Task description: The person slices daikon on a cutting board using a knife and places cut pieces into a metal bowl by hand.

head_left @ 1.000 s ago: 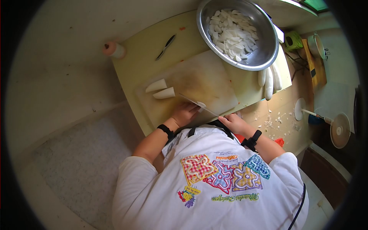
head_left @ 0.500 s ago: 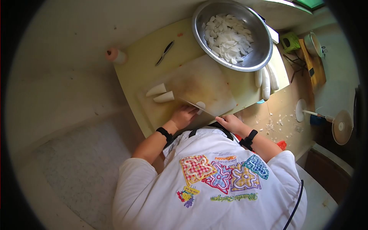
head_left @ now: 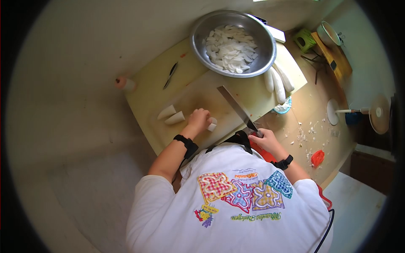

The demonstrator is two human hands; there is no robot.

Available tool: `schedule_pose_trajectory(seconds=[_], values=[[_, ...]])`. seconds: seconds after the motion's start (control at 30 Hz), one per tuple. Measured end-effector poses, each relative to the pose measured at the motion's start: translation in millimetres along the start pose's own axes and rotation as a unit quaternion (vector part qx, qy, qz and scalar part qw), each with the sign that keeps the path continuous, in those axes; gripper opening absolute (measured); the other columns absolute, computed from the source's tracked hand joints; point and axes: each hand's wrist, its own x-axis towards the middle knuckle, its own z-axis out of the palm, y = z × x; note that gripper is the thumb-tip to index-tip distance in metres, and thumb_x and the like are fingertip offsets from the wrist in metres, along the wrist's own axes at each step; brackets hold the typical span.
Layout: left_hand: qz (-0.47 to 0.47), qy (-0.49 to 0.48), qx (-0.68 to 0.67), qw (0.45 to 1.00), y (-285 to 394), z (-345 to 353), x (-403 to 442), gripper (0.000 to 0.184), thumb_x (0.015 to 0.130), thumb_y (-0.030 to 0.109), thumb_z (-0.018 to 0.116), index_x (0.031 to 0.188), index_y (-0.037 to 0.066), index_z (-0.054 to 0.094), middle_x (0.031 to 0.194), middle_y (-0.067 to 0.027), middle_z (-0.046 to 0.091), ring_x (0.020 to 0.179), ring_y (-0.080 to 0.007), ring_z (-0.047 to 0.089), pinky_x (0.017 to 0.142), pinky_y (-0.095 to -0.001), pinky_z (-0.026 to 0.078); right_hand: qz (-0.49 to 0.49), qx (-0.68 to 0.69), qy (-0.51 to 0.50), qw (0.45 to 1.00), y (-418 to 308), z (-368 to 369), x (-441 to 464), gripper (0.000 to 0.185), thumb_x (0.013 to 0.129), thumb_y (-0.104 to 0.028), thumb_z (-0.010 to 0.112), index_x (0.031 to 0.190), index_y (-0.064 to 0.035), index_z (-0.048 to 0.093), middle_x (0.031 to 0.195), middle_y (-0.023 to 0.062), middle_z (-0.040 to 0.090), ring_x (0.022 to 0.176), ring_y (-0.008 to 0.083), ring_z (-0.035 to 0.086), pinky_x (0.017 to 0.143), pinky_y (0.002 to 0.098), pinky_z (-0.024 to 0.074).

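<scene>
My right hand (head_left: 262, 138) grips the dark handle of a kitchen knife (head_left: 237, 106), its broad blade raised and pointing up and left over the board's right side. My left hand (head_left: 200, 118) is closed, fingers curled around the left edge of a short white radish piece (head_left: 212, 125); its fingertips are partly hidden. Two longer radish pieces (head_left: 174, 118) lie left of that hand on the pale cutting board (head_left: 216, 84). Beyond the board, a large metal bowl (head_left: 265, 52) holds many thin white radish slices (head_left: 231, 48).
Several whole peeled radishes (head_left: 278, 86) lie at the table's right edge. A dark slim peeler-like tool (head_left: 170, 76) lies behind the board, and a pink-capped bottle (head_left: 125, 83) stands at the left corner. A blue container (head_left: 283, 106) and white scraps (head_left: 301, 135) are down on the right.
The knife has lifted off the radish and swung right with my right hand. My left hand has shifted slightly up beside the short piece. The camera view has moved a little.
</scene>
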Motion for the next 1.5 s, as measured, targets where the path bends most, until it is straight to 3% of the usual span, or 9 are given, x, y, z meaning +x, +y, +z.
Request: schedule_pose_trajectory(seconds=[0.17,0.5,0.6,0.73,0.9,1.1,1.27,1.4,1.5], values=[[-0.033,-0.095,0.057,0.993,6,16,20,0.026,0.077,0.026,0.071,0.097,0.011,0.068,0.11,-0.0119,0.064,0.108,-0.0327,0.061,0.091,-0.0454,0.051,-0.013,0.018,0.059,0.998,23,-3,-35,0.052,0.083,-0.041,0.079,0.066,0.0006,0.053,0.059,0.0007,0.046,0.059,0.0113,0.039,0.052,0.0333,0.0337],[-0.014,-0.065,0.025,0.997,16,14,20,0.018,0.075,0.022,0.07,0.089,0.01,0.064,0.088,-0.0105,0.069,0.087,-0.0304,0.066,0.078,-0.0427,0.052,0.002,0.018,0.078,0.997,42,-17,-74,0.054,0.083,-0.043,0.08,0.07,0.0029,0.056,0.061,0.0057,0.049,0.059,0.0136,0.041,0.053,0.035,0.0375],[-0.005,-0.063,-0.039,0.997,24,7,31,0.019,0.077,0.02,0.072,0.091,0.009,0.064,0.084,-0.0076,0.068,0.08,-0.0231,0.066,0.073,-0.0364,0.052,0.006,0.011,0.08,0.997,54,-22,-77,0.051,0.083,-0.043,0.08,0.072,0.0027,0.059,0.062,0.0051,0.051,0.059,0.0135,0.043,0.054,0.0344,0.0385],[0.101,-0.045,-0.402,0.909,74,-52,77,0.011,0.089,0.016,0.071,0.094,0.009,0.064,0.083,0.0022,0.063,0.074,-0.0077,0.059,0.067,-0.0252,0.049,0.015,0.003,0.074,0.997,66,-30,-79,0.047,0.083,-0.043,0.079,0.077,0.002,0.065,0.064,0.0051,0.055,0.061,0.0128,0.046,0.056,0.0339,0.0403],[0.05,0.031,-0.512,0.857,133,-128,108,0.032,0.096,0.026,0.065,0.124,0.011,0.061,0.1,0.0012,0.071,0.08,-0.0062,0.062,0.066,-0.0226,0.045,-0.003,0.008,0.083,0.997,63,-37,-82,0.046,0.084,-0.042,0.079,0.078,0.0013,0.066,0.064,0.0045,0.056,0.061,0.0119,0.046,0.057,0.0337,0.0406],[-0.024,0.023,-0.46,0.887,77,-77,86,0.034,0.092,0.022,0.069,0.121,0.004,0.062,0.102,-0.003,0.07,0.082,-0.0104,0.063,0.069,-0.0258,0.049,-0.005,0.002,0.068,0.998,70,-37,-68,0.046,0.084,-0.042,0.079,0.078,0.001,0.065,0.065,0.0029,0.056,0.062,0.0111,0.046,0.057,0.0329,0.0404],[-0.078,0.059,-0.448,0.889,-15,-20,33,0.024,0.09,0.018,0.071,0.109,0.004,0.066,0.096,-0.0037,0.069,0.084,-0.0131,0.064,0.073,-0.0306,0.053,-0.015,0.002,0.073,0.997,65,-26,-54,0.046,0.084,-0.032,0.081,0.062,-0.0062,0.051,0.059,-0.0064,0.044,0.056,0.0057,0.037,0.048,0.0311,0.0313],[-0.058,0.075,-0.269,0.959,-44,-1,-29,0.019,0.088,0.019,0.07,0.099,0.004,0.068,0.091,-0.0072,0.07,0.082,-0.0162,0.065,0.073,-0.0325,0.053,-0.015,0.024,0.031,0.999,46,-16,-42,0.039,0.085,-0.022,0.077,0.064,-0.0059,0.049,0.06,-0.0077,0.044,0.058,0.0056,0.036,0.049,0.0309,0.0315],[-0.078,0.034,-0.209,0.974,-33,0,-59,0.016,0.084,0.019,0.069,0.092,0.005,0.069,0.09,-0.0107,0.07,0.083,-0.0242,0.067,0.074,-0.0364,0.054,0.001,-0.026,-0.017,1.0,39,-9,-26,0.027,0.085,-0.018,0.071,0.069,-0.0006,0.057,0.06,-0.0003,0.048,0.059,0.0086,0.042,0.053,0.0315,0.0389]])
